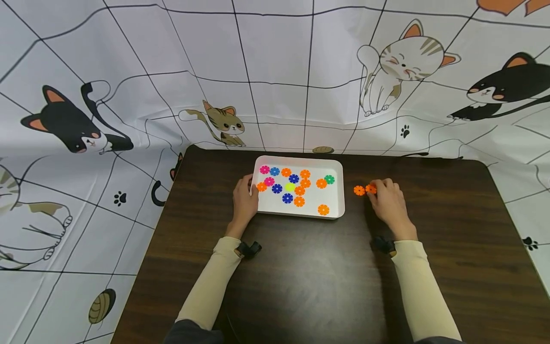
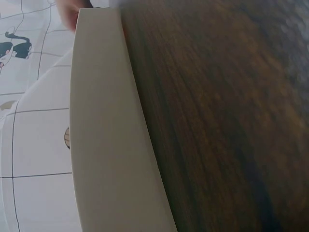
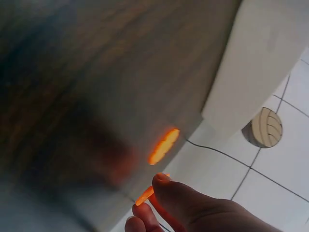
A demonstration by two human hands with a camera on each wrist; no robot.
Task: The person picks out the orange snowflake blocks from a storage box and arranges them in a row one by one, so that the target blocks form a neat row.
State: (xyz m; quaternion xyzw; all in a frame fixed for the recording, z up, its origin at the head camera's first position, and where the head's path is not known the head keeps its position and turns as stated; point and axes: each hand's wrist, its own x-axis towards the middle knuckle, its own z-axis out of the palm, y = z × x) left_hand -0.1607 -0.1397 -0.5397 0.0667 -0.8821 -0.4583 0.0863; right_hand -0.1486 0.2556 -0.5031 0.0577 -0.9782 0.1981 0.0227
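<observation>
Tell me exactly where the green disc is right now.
In the head view, the green disc lies inside the white tray, near its far right corner, with an orange disc right beside it on its left.

Thin orange piece (image 3: 145, 195) in right hand (image 3: 193, 205)

On the table (image 1: 309, 267) before you, the tray (image 1: 313, 196) lies near the far edge, discs (image 1: 323, 209) spread inside it. Your left fingers (image 1: 244, 181) are at its left side. Right of it, a loose disc (image 1: 359, 190) lies on the table, just left of the pinched disc (image 1: 370, 189) in your right fingers (image 1: 380, 185). Behind the table is the cloth (image 1: 275, 48).
</observation>
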